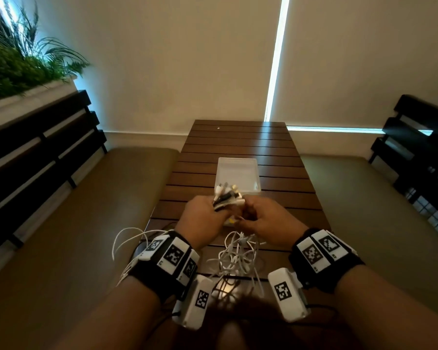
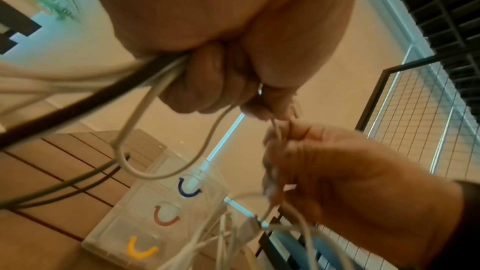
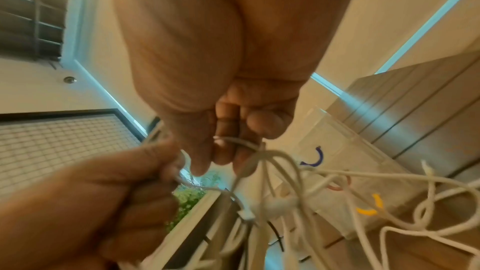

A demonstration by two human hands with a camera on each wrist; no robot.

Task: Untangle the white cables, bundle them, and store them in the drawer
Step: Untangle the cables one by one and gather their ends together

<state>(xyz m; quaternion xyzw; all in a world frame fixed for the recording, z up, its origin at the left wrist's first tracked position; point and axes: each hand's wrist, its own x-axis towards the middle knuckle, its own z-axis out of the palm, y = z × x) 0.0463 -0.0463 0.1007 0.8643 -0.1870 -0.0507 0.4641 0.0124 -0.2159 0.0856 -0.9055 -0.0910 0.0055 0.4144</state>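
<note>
My left hand (image 1: 208, 213) grips a bunch of cable ends (image 1: 226, 197), white with some dark, above the near part of the wooden table (image 1: 238, 142). Its curled fingers (image 2: 207, 81) clamp white and dark cables. My right hand (image 1: 261, 218) pinches a white cable (image 3: 233, 141) beside it, thumb (image 3: 197, 151) against fingers. A tangle of white cables (image 1: 238, 258) hangs below both hands onto the table. Just beyond the hands stands the clear plastic drawer unit (image 1: 238, 173); its front shows blue (image 2: 188, 189), red (image 2: 166, 218) and yellow (image 2: 141, 251) handles.
Cushioned benches (image 1: 74, 223) flank the table on both sides, with dark slatted backs (image 1: 41, 147). A planter with green plants (image 1: 18, 69) sits at the upper left. Blinds cover the wall behind the table. Loose white cable loops (image 1: 127, 238) hang off the table's left near edge.
</note>
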